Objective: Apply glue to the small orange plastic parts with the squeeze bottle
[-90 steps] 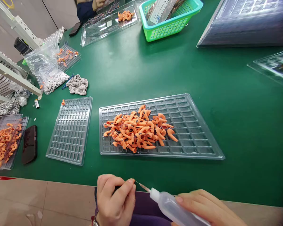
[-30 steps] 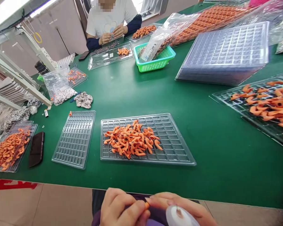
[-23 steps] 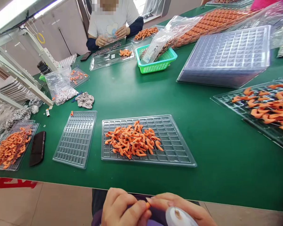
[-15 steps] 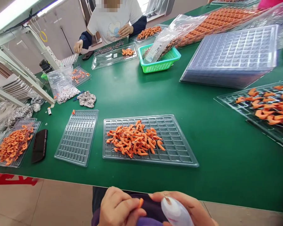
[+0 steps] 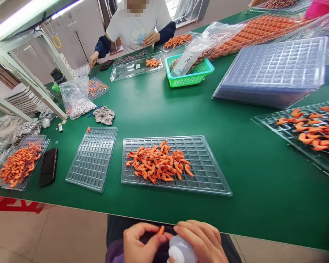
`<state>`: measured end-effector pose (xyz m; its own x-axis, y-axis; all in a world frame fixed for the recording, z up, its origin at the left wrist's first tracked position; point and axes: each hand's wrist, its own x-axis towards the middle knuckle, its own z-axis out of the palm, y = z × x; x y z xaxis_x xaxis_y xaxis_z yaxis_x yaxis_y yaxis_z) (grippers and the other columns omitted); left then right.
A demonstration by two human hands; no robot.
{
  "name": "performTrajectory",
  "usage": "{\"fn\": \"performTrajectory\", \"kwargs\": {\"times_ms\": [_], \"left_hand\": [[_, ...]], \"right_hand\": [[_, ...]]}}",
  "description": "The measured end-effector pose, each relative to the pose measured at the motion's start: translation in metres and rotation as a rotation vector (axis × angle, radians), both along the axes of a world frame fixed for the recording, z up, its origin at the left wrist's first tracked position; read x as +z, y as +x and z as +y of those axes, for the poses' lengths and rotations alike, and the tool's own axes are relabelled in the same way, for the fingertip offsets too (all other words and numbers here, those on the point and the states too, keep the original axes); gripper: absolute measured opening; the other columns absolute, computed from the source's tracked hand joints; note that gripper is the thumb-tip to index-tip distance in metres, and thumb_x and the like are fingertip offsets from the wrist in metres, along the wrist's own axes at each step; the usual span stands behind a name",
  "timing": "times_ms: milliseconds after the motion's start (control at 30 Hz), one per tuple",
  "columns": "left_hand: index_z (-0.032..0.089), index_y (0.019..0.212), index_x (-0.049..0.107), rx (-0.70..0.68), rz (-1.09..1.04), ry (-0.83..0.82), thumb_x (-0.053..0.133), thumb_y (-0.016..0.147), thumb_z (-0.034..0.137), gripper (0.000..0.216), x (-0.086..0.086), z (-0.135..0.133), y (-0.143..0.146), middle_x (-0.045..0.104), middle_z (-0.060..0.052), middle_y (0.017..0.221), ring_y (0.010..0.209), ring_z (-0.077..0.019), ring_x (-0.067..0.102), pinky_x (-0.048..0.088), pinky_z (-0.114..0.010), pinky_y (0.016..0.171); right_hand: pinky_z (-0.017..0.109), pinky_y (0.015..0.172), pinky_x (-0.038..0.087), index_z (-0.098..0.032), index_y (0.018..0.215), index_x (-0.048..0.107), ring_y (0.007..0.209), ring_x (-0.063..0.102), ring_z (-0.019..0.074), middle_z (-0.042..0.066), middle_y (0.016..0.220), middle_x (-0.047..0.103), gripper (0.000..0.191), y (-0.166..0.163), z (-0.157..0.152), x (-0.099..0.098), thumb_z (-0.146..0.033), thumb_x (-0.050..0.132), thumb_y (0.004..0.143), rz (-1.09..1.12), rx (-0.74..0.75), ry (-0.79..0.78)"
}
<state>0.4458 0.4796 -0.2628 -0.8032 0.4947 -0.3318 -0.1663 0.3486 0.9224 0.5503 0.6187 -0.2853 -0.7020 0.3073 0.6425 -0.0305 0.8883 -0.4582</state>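
Below the table's front edge, over my lap, my left hand [image 5: 142, 241] pinches a small orange curved piece [image 5: 161, 230] between thumb and fingertips. Close beside it, my right hand [image 5: 204, 239] grips a whitish translucent squeeze bottle [image 5: 183, 248], its narrow end tipped down toward the bottom of the view. Ahead of both hands lies a clear compartment tray [image 5: 208, 175] with a heap of orange curved pieces [image 5: 159, 162] on it. To its left is a second clear tray [image 5: 90, 160] holding one orange piece [image 5: 88, 129] in its far corner.
A phone [image 5: 48, 166] and another orange heap [image 5: 20, 164] lie at the left. A green basket [image 5: 190, 78], a tall stack of clear trays [image 5: 274, 69] and a loaded tray [image 5: 265, 118] stand back and right. Across the table [image 5: 142, 109] a co-worker [image 5: 138, 31] sits with both hands over parts.
My right hand has turned the bottle over, so its tip, raised before, now points down. My left hand keeps the orange piece and has shifted slightly. The view has moved a little.
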Motion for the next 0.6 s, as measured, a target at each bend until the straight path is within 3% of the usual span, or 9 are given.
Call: {"fn": "performTrajectory", "kwargs": {"times_ms": [100, 300, 467, 600], "left_hand": [[0.018, 0.080, 0.080, -0.012, -0.215, 0.067, 0.080, 0.067, 0.054, 0.038, 0.005, 0.004, -0.001, 0.079, -0.009, 0.079, 0.076, -0.0258, 0.073, 0.058, -0.032, 0.074], [0.016, 0.079, 0.081, -0.054, -0.261, 0.072, 0.076, 0.070, 0.059, 0.044, 0.016, 0.012, -0.003, 0.079, -0.011, 0.078, 0.069, -0.0231, 0.071, 0.055, -0.028, 0.063], [0.013, 0.077, 0.081, -0.029, -0.298, 0.079, 0.077, 0.069, 0.059, 0.047, 0.009, 0.015, -0.001, 0.077, -0.011, 0.071, 0.060, -0.0178, 0.065, 0.052, -0.025, 0.056], [0.015, 0.075, 0.081, 0.001, -0.336, 0.111, 0.078, 0.066, 0.061, 0.046, 0.001, 0.016, 0.003, 0.074, -0.009, 0.064, 0.054, -0.0185, 0.063, 0.053, -0.029, 0.053]], "right_hand": [[0.038, 0.076, 0.047, -0.019, 0.104, 0.060, 0.076, 0.070, 0.0235, 0.005, 0.085, 0.075, 0.018, -0.002, 0.001, 0.002, -0.012, 0.057, 0.088, 0.012, -0.044, -0.002], [0.036, 0.077, 0.046, -0.018, 0.105, 0.060, 0.075, 0.070, 0.0212, 0.005, 0.085, 0.075, 0.019, -0.004, 0.006, 0.000, -0.011, 0.060, 0.088, 0.044, -0.041, 0.036], [0.040, 0.077, 0.046, -0.016, 0.105, 0.060, 0.078, 0.069, 0.0234, 0.008, 0.086, 0.075, 0.020, -0.002, 0.004, -0.001, -0.008, 0.058, 0.087, 0.054, -0.041, 0.011], [0.044, 0.077, 0.049, -0.021, 0.108, 0.057, 0.079, 0.070, 0.0259, 0.007, 0.088, 0.075, 0.026, 0.000, 0.000, 0.002, -0.004, 0.056, 0.088, 0.011, -0.056, -0.079]]}}
